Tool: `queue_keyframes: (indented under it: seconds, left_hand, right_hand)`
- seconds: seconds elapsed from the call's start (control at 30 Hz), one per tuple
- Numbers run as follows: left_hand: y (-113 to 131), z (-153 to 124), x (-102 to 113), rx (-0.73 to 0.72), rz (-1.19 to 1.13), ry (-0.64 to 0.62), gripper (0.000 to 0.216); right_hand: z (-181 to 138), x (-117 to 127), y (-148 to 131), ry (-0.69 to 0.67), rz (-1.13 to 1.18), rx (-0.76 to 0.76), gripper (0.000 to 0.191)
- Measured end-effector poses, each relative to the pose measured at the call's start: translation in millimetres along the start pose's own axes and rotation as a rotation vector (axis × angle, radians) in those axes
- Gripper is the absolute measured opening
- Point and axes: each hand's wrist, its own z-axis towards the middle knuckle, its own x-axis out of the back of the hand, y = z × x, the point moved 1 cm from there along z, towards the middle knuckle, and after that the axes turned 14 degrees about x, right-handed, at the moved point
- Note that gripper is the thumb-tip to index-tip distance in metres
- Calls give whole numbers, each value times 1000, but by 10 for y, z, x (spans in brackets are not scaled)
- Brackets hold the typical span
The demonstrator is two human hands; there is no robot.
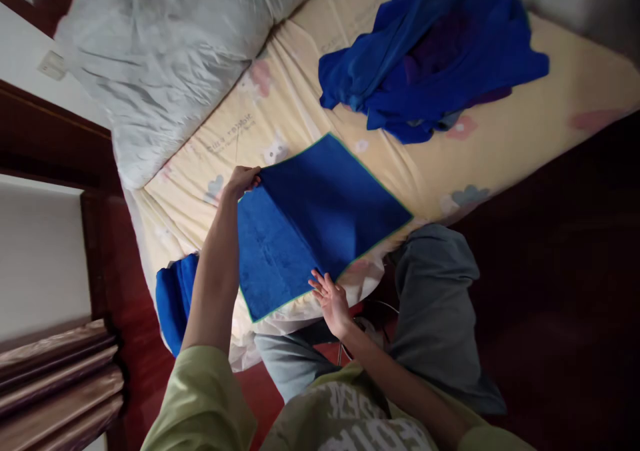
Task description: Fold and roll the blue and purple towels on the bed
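Note:
A blue towel [325,197] with a thin green edging lies spread on the bed, with a raised crease running across its middle. My left hand [244,179] is closed on its far-left edge, pinching the fabric at the upper end of that crease. At the near edge, by the lower end of the crease, my right hand [331,301] has its fingers apart; I cannot tell whether the fingertips touch the towel. Beyond my left forearm sits a folded blue cloth bundle [175,297], partly hidden by the arm.
A crumpled heap of blue cloths [435,57] lies farther back on the bed. The bed's cream sheet [500,151] has printed flowers and rabbits. A grey pillow [185,57] rests at the upper left. My knee [435,271] is against the bed's near edge.

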Motion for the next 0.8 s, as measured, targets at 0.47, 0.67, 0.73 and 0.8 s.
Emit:
queue_keyframes:
  seconds: [0.47, 0.67, 0.73, 0.8]
  left_hand:
    - [185, -1780, 1300, -280, -309, 138, 33]
    - [7, -2723, 1809, -402, -458, 155, 29]
    - [-74, -2962, 1951, -442, -497, 129, 25]
    - [-156, -3151, 2093, -475, -500, 161, 23]
  right_hand:
    - [-421, -286, -1526, -428, -339, 431, 40]
    - [-542, -780, -2677, -593, -668, 613, 47]
    - [-596, -1007, -2979, -604, -760, 798, 47]
    - [-671, -1239, -3214, -587, -813, 986, 47]
